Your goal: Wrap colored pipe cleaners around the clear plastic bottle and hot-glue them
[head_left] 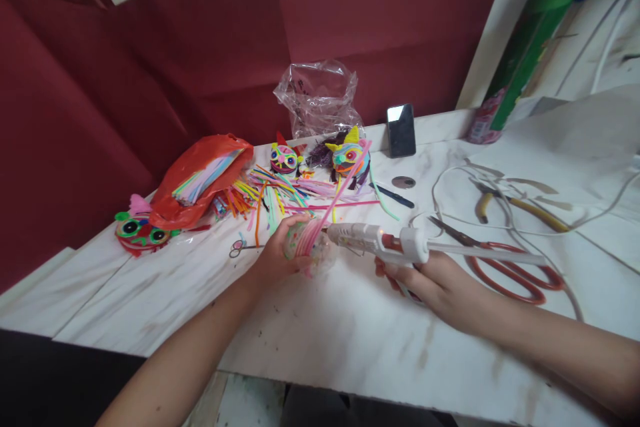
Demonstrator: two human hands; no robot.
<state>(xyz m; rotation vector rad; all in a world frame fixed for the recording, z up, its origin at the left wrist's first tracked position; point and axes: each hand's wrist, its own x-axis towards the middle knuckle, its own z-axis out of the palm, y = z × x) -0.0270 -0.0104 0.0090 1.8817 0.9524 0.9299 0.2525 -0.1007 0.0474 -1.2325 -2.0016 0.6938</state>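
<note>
My left hand [278, 255] is closed around a small clear ball [315, 255] with pink pipe cleaners [336, 197] stuck to it and rising up to the right. My right hand [436, 285] grips a white hot glue gun [380, 241], held level, with its nozzle touching the ball. A glue stick juts out of the gun's back toward the right. Both hands hover just above the white marble table [320, 327].
Behind the hands lie loose coloured pipe cleaners [270, 197], a red bag [200, 177], three finished colourful faces [140, 230], a clear plastic bag [320, 97], a phone [401, 130], a blue pen [395, 196]. Red-handled scissors [505, 263], yellow pliers [520, 207] and a white cord lie right.
</note>
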